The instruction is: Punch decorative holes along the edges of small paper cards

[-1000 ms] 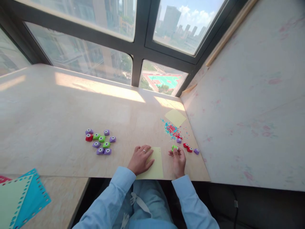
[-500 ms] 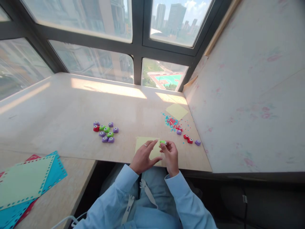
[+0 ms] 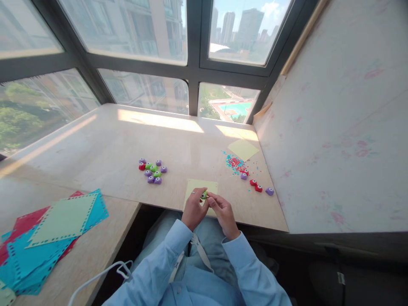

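Note:
A small green craft hole punch (image 3: 203, 195) with a white round spot is held between the thumb and fingers of my left hand (image 3: 194, 209), which wears a ring. My right hand (image 3: 225, 212) is closed in a pinch right beside the punch. Its fingertips meet the punch, and whatever they hold is too small to make out. Under both hands lies a pale yellow paper sheet (image 3: 191, 185), partly hidden by them.
Several purple, green and red punches (image 3: 153, 168) are grouped to the left. More punches (image 3: 259, 188) lie at right near blue and red paper dots (image 3: 235, 163) and another yellow sheet (image 3: 244, 149). Coloured sheets with punched edges (image 3: 63, 219) overlap at lower left, near a white cable (image 3: 92, 278).
The green punch has passed from my right hand into my left. My open left hand has closed round it, and the hands have come together. The view has shifted left.

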Demonstrator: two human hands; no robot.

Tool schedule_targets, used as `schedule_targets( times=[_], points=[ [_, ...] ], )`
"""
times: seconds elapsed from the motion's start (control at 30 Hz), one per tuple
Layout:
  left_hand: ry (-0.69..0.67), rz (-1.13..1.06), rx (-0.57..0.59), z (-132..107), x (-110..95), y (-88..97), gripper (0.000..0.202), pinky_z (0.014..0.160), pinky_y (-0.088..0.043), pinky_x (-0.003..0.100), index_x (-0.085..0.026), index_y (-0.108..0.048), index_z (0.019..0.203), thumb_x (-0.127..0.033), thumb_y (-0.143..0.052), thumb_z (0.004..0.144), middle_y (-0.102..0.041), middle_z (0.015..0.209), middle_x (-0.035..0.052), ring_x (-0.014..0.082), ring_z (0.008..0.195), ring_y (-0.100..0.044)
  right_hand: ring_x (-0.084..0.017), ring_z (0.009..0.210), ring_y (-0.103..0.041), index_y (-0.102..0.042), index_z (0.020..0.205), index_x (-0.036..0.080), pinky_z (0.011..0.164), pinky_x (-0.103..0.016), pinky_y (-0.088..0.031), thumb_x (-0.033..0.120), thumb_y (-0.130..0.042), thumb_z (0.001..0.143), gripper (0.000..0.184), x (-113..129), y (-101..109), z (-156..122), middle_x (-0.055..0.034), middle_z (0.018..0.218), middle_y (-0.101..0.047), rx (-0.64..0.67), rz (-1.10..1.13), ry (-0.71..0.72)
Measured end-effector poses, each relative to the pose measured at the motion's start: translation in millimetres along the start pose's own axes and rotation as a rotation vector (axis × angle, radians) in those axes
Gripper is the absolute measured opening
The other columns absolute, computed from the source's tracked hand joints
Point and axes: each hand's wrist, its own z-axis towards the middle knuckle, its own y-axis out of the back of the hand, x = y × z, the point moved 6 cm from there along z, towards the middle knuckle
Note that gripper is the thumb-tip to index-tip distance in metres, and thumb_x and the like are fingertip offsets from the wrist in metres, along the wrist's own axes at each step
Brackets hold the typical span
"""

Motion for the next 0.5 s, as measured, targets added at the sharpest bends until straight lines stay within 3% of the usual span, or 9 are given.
schedule_targets(
  times=[0.1, 0.23, 0.37, 0.5],
  points=[
    [0.019, 0.014, 0.044, 4.8, 6.2, -11.5, 0.034, 0.084, -0.056, 0.039, -0.019, -0.060, 0.114, -0.011, -0.051, 0.082, -0.068, 0.106, 0.0098, 0.0204, 0.093, -0.066, -0.027, 0.126, -0.055, -0.076, 0.102, 0.024, 0.101, -0.041, -0.048, 0.051, -0.072, 0.076, 0.038, 3.2, 4.6, -3.5, -0.0085, 0.130, -0.064, 0.051, -0.054, -0.001],
    [0.066, 0.025, 0.025, 17.2, 19.4, -11.7, 0.036, 0.083, -0.055, 0.037, -0.018, -0.054, 0.122, -0.015, -0.048, 0.087, -0.069, 0.101, 0.0080, 0.0184, 0.088, -0.066, -0.026, 0.114, -0.063, -0.073, 0.108, 0.024, 0.094, -0.042, -0.053, 0.051, -0.073, 0.076, 0.042, 0.7, 24.3, -11.3, -0.0083, 0.121, -0.069, -0.003, -0.044, -0.063],
    [0.100, 0.175, -0.057, 34.6, 42.3, 16.6, 0.026, 0.085, -0.053, 0.039, -0.017, -0.058, 0.111, -0.020, -0.045, 0.089, -0.067, 0.095, 0.0082, 0.0208, 0.089, -0.064, -0.026, 0.101, -0.067, -0.073, 0.102, 0.023, 0.090, -0.042, -0.054, 0.052, -0.074, 0.073, 0.040, -5.2, 49.6, -21.3, -0.0072, 0.108, -0.073, -0.054, -0.062, -0.132],
    [0.146, 0.353, -0.090, 45.3, 73.5, 46.8, 0.029, 0.082, -0.053, 0.040, -0.017, -0.057, 0.100, -0.010, -0.053, 0.073, -0.060, 0.092, 0.0074, 0.0218, 0.086, -0.061, -0.026, 0.091, -0.068, -0.074, 0.096, 0.021, 0.080, -0.039, -0.056, 0.053, -0.074, 0.071, 0.041, -9.9, 68.2, -27.8, -0.0076, 0.095, -0.075, -0.095, -0.126, -0.170]
  ],
)
